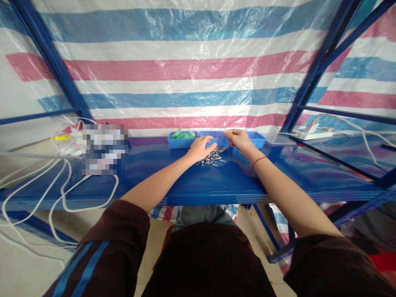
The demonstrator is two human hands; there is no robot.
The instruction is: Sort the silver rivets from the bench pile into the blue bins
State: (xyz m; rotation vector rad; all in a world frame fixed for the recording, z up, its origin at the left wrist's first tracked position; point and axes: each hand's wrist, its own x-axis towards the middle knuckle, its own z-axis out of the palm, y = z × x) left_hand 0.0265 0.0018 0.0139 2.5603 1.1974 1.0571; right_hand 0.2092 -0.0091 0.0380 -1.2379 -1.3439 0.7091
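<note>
A loose pile of small silver metal pins that look like pop rivets (213,156) lies on the blue shelf top. Over the pile's left edge is my left hand (200,148), palm down, its fingers apart and nothing seen in its grasp. My right hand (237,138) is closed in a pinch above the blue divided tray (256,139). A thin pale tip, apparently of a rivet (225,123), sticks up from its fingers. Small green plastic bags (183,134) fill the tray's left part. My right hand hides some of the tray's inside.
White cables (66,185) loop over the shelf's left end beside a blurred patch (104,148). A clear plastic lid (280,139) and a white power strip (315,131) lie to the right. Blue metal posts (305,82) and a striped sheet (185,66) enclose the back.
</note>
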